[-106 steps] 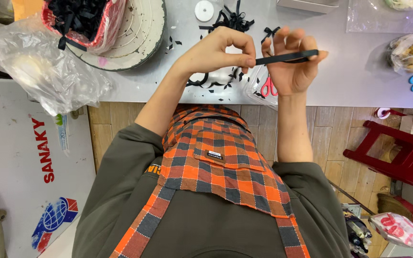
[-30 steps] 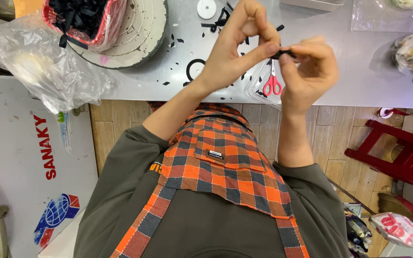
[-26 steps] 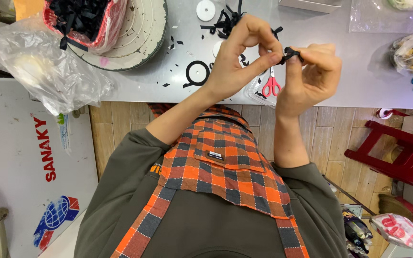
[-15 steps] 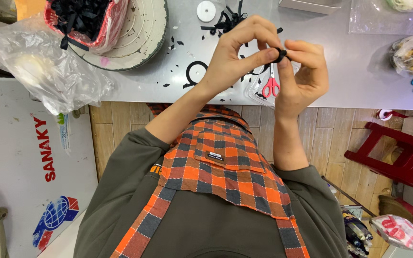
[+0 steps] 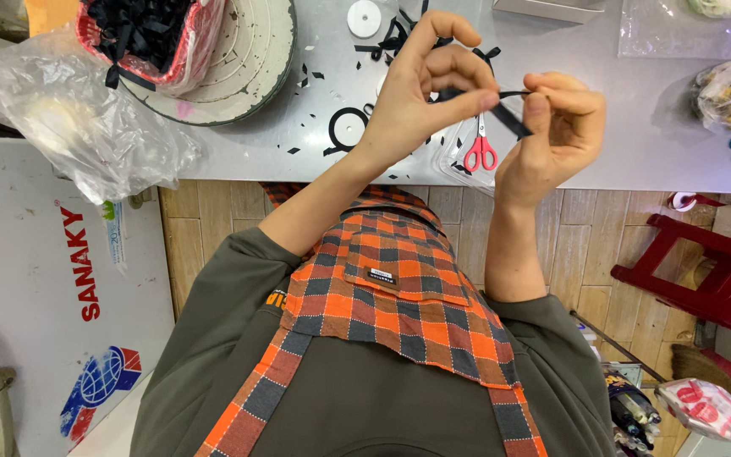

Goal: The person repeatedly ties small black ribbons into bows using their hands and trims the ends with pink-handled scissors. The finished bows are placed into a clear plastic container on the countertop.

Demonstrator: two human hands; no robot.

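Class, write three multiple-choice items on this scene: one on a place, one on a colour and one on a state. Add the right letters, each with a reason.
1. Where do the red scissors lie?
A. In a drawer
B. On the table, under the hands
C. On a shelf

2. What colour is the strip held between the hands?
A. White
B. Yellow
C. Black

3. How do the left hand and the right hand stand?
A. Both pinch the strip, raised above the table
B. Both lie flat and empty on the table
C. Both grip the red scissors

Key:
1 B: the red handles show on the grey top just below the raised hands.
2 C: the thin band between the fingertips is black.
3 A: fingers of each hand close on one end of the strip, clear of the table.
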